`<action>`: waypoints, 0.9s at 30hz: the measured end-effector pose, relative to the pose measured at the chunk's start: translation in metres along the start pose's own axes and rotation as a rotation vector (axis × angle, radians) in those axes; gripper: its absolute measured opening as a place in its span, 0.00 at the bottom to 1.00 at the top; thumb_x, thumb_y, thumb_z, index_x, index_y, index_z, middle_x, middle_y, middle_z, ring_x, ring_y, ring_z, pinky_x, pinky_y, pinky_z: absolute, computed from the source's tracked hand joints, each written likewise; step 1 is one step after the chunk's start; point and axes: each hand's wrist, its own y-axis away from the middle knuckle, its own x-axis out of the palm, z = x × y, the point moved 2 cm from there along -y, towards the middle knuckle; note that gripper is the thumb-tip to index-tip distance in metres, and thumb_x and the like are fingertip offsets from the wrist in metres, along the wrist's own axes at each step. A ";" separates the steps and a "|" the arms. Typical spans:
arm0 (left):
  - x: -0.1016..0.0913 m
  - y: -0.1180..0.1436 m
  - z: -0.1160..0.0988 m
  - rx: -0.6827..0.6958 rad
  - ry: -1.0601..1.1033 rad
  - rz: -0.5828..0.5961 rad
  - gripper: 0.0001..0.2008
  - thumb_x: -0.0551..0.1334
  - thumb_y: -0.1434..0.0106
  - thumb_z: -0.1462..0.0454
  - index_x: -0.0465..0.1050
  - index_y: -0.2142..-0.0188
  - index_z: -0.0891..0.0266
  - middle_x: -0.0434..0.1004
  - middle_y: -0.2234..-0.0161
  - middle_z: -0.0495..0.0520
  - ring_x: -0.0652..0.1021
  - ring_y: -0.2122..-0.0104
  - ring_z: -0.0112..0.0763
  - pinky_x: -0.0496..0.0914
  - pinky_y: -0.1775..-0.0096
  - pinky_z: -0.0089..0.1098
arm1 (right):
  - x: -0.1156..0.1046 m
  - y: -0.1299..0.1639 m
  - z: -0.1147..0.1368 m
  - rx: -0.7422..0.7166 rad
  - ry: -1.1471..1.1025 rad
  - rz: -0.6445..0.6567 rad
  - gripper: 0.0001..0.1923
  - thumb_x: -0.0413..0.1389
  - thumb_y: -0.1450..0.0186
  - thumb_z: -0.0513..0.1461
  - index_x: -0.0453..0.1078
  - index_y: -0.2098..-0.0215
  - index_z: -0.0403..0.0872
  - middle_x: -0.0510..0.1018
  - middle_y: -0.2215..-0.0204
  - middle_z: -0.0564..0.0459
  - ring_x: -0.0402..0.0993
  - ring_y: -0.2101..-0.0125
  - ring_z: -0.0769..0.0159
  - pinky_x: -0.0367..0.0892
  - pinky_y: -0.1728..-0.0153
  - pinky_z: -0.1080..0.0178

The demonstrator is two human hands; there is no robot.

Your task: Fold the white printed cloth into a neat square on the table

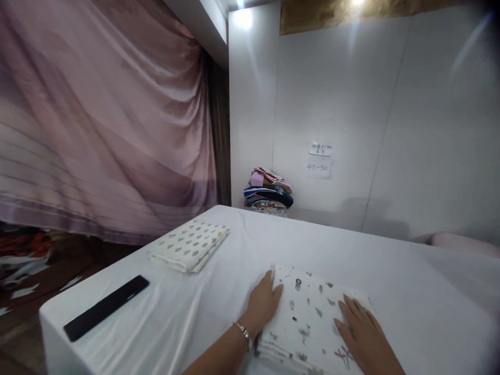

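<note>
White-covered table (219,291) before a pale wall (336,94), pink curtain (128,104) at left. Near the table's front, right of centre, lies a folded white cloth (312,312) printed with small, mostly grey plant shapes. The right hand (361,328) rests on top, fingers slightly spread; the left hand (262,303) touches its left edge, grip impossible to tell. The frame cuts off the cloth's near edge.

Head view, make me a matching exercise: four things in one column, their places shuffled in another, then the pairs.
1. Left hand
2. Right hand
3. Black strip
4. Fabric pile

A. Beyond the table, by the wall
B. On the near cloth, right side
C. At the near cloth's left edge
D. On the table, picture left

Pairs: 1-C; 2-B; 3-D; 4-A
</note>
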 end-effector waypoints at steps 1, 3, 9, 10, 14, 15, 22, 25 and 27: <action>0.000 0.000 0.001 0.000 0.001 -0.001 0.29 0.48 0.38 0.54 0.54 0.41 0.68 0.67 0.46 0.62 0.69 0.49 0.39 0.61 0.49 0.34 | 0.003 0.000 -0.002 -0.014 0.001 -0.018 0.29 0.41 0.36 0.53 0.63 0.43 0.48 0.57 0.40 0.51 0.51 0.40 0.54 0.53 0.42 0.48; 0.002 -0.001 0.002 0.014 0.005 0.001 0.28 0.49 0.38 0.54 0.55 0.42 0.67 0.68 0.48 0.61 0.70 0.50 0.38 0.62 0.50 0.33 | 0.009 0.000 -0.007 -0.038 0.000 -0.045 0.28 0.43 0.37 0.52 0.64 0.44 0.49 0.59 0.40 0.51 0.53 0.41 0.53 0.54 0.43 0.48; 0.002 0.000 0.001 0.025 -0.008 0.021 0.27 0.49 0.37 0.56 0.56 0.42 0.68 0.67 0.47 0.62 0.68 0.49 0.39 0.60 0.48 0.33 | 0.007 0.000 -0.005 -0.037 0.023 -0.041 0.30 0.42 0.37 0.53 0.63 0.44 0.46 0.59 0.41 0.49 0.53 0.40 0.54 0.53 0.42 0.48; 0.002 0.001 0.000 0.027 -0.006 0.024 0.27 0.49 0.37 0.56 0.56 0.42 0.68 0.66 0.46 0.61 0.68 0.49 0.38 0.60 0.48 0.33 | 0.004 0.000 -0.004 -0.026 0.028 -0.023 0.30 0.41 0.37 0.53 0.63 0.44 0.46 0.59 0.40 0.49 0.52 0.40 0.54 0.53 0.42 0.49; 0.002 0.002 -0.001 0.031 0.002 0.024 0.25 0.48 0.37 0.56 0.57 0.43 0.66 0.64 0.45 0.60 0.67 0.47 0.38 0.59 0.47 0.33 | -0.002 0.001 0.000 -0.002 0.029 0.052 0.31 0.40 0.36 0.53 0.61 0.42 0.46 0.56 0.39 0.50 0.50 0.40 0.54 0.53 0.42 0.49; 0.003 0.001 -0.001 0.030 0.005 0.022 0.25 0.48 0.37 0.56 0.57 0.43 0.66 0.65 0.45 0.60 0.67 0.47 0.37 0.59 0.47 0.33 | -0.002 0.001 0.000 -0.005 0.031 0.060 0.31 0.40 0.36 0.53 0.61 0.42 0.46 0.56 0.39 0.50 0.50 0.39 0.54 0.53 0.42 0.49; 0.002 0.000 0.001 0.005 0.049 -0.008 0.27 0.50 0.38 0.54 0.58 0.43 0.66 0.67 0.47 0.60 0.69 0.49 0.39 0.61 0.49 0.34 | 0.003 0.003 -0.002 -0.020 0.070 -0.053 0.30 0.38 0.35 0.52 0.61 0.42 0.45 0.57 0.40 0.49 0.51 0.40 0.55 0.53 0.42 0.49; 0.001 0.001 -0.001 0.011 0.070 -0.016 0.27 0.48 0.37 0.52 0.60 0.44 0.65 0.68 0.48 0.60 0.69 0.49 0.39 0.61 0.49 0.33 | -0.001 0.003 0.000 -0.025 0.093 -0.020 0.31 0.38 0.35 0.52 0.61 0.42 0.44 0.57 0.40 0.49 0.50 0.40 0.54 0.53 0.42 0.49; 0.000 0.001 -0.001 0.011 0.079 -0.025 0.26 0.47 0.36 0.51 0.61 0.45 0.65 0.70 0.49 0.60 0.70 0.51 0.38 0.62 0.50 0.33 | -0.006 0.003 0.003 -0.021 0.095 0.019 0.31 0.38 0.35 0.52 0.61 0.42 0.44 0.57 0.40 0.49 0.50 0.40 0.55 0.53 0.42 0.49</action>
